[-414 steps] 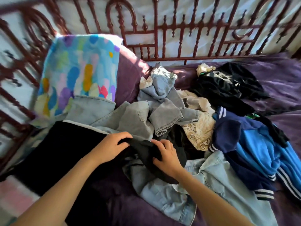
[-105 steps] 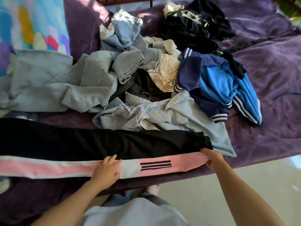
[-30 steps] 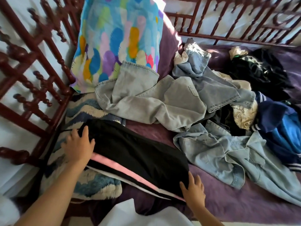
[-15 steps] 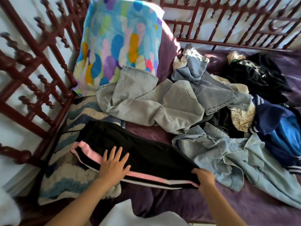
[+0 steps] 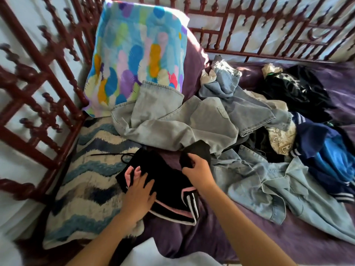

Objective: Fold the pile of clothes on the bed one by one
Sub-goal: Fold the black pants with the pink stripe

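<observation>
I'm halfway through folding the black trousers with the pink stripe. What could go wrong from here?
1. The right hand lifts one end of the trousers right beside the grey jeans, so it may drag them into the fold.
2. The drawstring trails loose over the striped cushion and may end up sticking out of the fold.

Bedroom, probably home: purple-sheeted bed [image 5: 288, 246], red ornate bedframe [image 5: 45, 59], patterned pillow [image 5: 138, 54], strewn clothes [image 5: 192, 121].
</observation>
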A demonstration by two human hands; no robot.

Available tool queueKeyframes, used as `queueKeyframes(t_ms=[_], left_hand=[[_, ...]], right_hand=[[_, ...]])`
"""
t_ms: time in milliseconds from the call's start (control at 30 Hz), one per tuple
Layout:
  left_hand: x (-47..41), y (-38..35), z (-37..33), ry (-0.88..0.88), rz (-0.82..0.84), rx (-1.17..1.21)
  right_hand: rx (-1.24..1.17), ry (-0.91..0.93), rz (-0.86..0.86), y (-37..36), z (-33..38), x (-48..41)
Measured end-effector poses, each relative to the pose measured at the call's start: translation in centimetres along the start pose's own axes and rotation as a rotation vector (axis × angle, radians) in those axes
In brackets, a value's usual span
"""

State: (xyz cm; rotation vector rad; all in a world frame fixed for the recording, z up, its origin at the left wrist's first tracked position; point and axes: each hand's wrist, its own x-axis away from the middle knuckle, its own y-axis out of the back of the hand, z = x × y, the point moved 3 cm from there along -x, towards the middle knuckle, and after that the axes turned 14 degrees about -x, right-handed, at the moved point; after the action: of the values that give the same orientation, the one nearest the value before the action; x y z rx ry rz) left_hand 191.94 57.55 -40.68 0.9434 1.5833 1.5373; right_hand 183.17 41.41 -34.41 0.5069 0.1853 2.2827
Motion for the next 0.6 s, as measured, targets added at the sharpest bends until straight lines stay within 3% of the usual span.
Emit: queueKeyframes(t_ms=[67, 167, 233, 300, 367, 500, 533, 600], left_hand=[[-0.1, 0.1, 1.4, 0.184, -0.054, 0.196], [0.4, 0.1, 2.8, 0.495, -0.017, 0.518], [0.5, 0.1, 3.1, 0.564, 0.028, 0.601], [0.5, 0.1, 3.0, 0.543, 0.1, 0.558], [0.4, 0.4, 2.7, 0.43, 0.106, 0.322], [0.4, 0.6, 0.1, 0.018, 0.16, -0.079], [0.4, 0.1, -0.5, -0.024, 0.187, -0.122], [0.2, 0.0, -1.0, 0.061, 0.295, -0.055]], right_hand=[[-0.051, -0.036, 0.159, -4.4, -0.5, -0.4], [-0.208, -0.245, 0.408, -9.6, -3.2, 0.3], [-0.186, -0.326, 0.408, -10.6, -5.6, 1.0], [-0.168, -0.311, 0.239, -9.2, -7.6, 1.6], [-0.056, -0.263, 0.138, -6.9, -9.6, 2.3], [0.551, -0.07, 0.328, -3.8, -13.5, 3.9], [0.595, -0.046, 0.37, -3.7, -14.2, 4.4], [0.627, 0.006, 0.408, -3.9, -14.8, 5.1]])
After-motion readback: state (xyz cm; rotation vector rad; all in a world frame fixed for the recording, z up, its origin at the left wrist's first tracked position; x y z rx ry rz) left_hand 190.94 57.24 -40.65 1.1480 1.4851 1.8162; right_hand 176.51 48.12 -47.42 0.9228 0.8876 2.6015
